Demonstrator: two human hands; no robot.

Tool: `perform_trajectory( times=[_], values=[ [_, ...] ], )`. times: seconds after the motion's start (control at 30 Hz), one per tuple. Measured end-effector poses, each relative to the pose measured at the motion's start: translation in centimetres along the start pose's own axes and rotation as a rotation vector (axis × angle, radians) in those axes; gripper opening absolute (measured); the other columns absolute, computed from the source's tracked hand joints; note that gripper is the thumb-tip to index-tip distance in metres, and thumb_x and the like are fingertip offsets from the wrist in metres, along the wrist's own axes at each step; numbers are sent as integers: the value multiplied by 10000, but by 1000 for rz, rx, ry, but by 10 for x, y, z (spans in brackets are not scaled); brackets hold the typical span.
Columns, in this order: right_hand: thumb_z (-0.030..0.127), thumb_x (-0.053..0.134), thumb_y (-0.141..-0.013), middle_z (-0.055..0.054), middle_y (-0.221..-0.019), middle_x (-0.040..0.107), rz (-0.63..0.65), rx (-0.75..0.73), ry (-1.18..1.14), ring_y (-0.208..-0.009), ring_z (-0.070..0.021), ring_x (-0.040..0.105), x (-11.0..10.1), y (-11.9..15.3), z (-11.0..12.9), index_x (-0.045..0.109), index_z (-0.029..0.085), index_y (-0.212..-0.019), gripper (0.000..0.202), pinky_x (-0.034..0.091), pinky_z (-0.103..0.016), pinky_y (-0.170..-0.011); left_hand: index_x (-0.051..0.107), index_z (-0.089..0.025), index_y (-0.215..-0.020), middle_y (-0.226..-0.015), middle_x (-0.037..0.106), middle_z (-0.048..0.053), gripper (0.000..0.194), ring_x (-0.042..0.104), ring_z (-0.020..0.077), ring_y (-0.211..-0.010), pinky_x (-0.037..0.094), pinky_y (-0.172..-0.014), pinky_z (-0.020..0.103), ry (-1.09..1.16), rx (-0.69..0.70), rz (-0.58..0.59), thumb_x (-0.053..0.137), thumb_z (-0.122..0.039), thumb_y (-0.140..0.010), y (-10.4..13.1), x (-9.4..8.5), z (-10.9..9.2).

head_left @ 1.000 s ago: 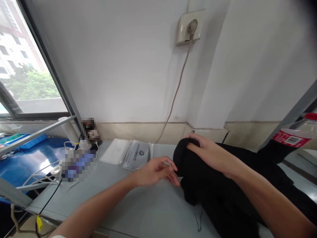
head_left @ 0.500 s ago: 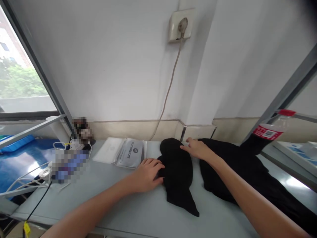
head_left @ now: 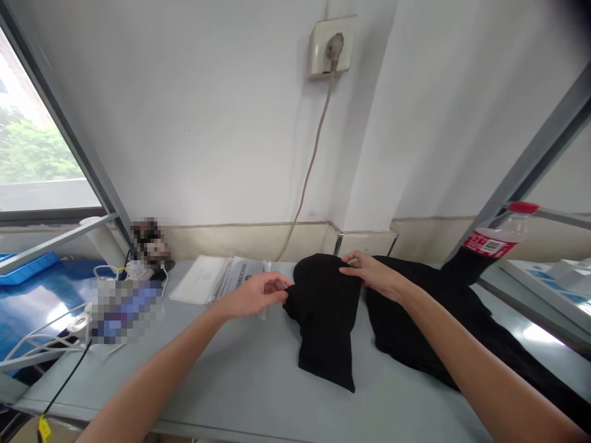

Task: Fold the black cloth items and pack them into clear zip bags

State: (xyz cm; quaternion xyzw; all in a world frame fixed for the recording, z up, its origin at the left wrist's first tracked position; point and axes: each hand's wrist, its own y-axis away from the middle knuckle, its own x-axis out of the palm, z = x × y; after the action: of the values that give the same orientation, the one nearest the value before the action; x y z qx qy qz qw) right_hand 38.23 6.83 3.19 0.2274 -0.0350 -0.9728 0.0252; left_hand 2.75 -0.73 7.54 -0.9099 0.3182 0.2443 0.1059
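Observation:
A small black cloth piece (head_left: 325, 314) lies on the grey table (head_left: 258, 381), roughly in front of me. Its left edge is pinched between the thumb and fingers of my left hand (head_left: 258, 294). At its upper right corner, my right hand (head_left: 372, 275) grips the fabric with thumb and fingertips. A larger black cloth (head_left: 415, 320) is spread to the right, partly under my right forearm.
Behind my left hand are a ROCKBROS packet (head_left: 240, 274) and a white packet (head_left: 201, 280). A cola bottle (head_left: 489, 246) stands at the right by the metal frame. Cables and blurred items (head_left: 127, 311) lie at the left.
My left hand has moved left and up with the cloth's left edge, spreading the piece wider. The right hand now grips its upper corner. The cloth's lower end has shifted left.

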Motion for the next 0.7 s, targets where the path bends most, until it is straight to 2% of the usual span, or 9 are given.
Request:
perform_trajectory(
  times=[0.1,0.17,0.23,0.3,0.37,0.43,0.57,0.63,0.7],
  values=[
    [450,762,-794,-123,-1207,664,-57,-8,187,-1013,-263,674,1,-1,-3,612,241,-1245,519,549,-361,-850,562,-279,-1389,-1353,642,95,411,660,204,-1050,574,-841,329,-95,-59,-112,575,-444,-1013,0,7,14],
    [456,711,-837,-162,-1299,619,-151,-72,356,-1152,-322,639,8,7,0,595,227,-1317,544,502,-444,-1009,503,-273,-1475,-1424,601,122,491,647,245,-1128,561,-904,378,-226,-76,-130,562,-452,-1022,-3,19,26],
    [508,612,-913,-166,-1348,604,-148,-211,502,-1251,-363,584,18,24,8,603,237,-1340,506,416,-516,-1115,526,-234,-1466,-1368,636,139,473,620,288,-1199,514,-999,430,-378,-44,-149,566,-399,-1024,-8,31,33],
    [579,553,-952,-127,-1379,620,54,-359,554,-1324,-371,531,31,49,16,601,299,-1383,516,367,-537,-1156,634,-203,-1333,-1254,694,129,340,607,306,-1213,473,-1045,451,-493,8,-133,552,-298,-1017,-15,37,35],
    [621,605,-926,-94,-1416,614,276,-434,564,-1357,-369,486,41,76,24,500,368,-1510,644,355,-537,-1164,694,-208,-1213,-1186,724,101,264,636,286,-1150,484,-1013,423,-497,25,-99,534,-260,-1010,-24,36,31],
    [551,575,-962,-94,-1343,639,350,-444,581,-1261,-348,518,47,95,30,455,378,-1549,623,385,-534,-1126,706,-233,-1199,-1179,733,70,263,671,245,-1052,516,-935,369,-416,3,-74,538,-310,-1012,-32,26,27],
    [366,515,-966,-92,-1150,659,362,-439,549,-1100,-301,554,33,108,35,685,289,-1215,311,435,-488,-1046,745,-255,-1173,-1094,754,49,299,694,211,-962,540,-849,304,-273,-75,-49,545,-410,-1015,-47,-2,25],
    [314,559,-906,-76,-1126,662,400,-426,464,-1078,-283,573,14,108,33,687,270,-1060,205,464,-446,-1009,756,-235,-1147,-1053,751,63,284,695,220,-960,549,-864,318,-278,-119,-137,547,-376,-1014,-53,-11,27],
    [261,598,-837,-65,-1201,668,452,-389,399,-1118,-283,589,-7,109,30,682,280,-1024,206,475,-431,-1008,716,-198,-1223,-1160,714,107,295,674,251,-1060,532,-964,387,-326,-163,-289,523,-269,-1011,-54,-13,28]
  ],
)
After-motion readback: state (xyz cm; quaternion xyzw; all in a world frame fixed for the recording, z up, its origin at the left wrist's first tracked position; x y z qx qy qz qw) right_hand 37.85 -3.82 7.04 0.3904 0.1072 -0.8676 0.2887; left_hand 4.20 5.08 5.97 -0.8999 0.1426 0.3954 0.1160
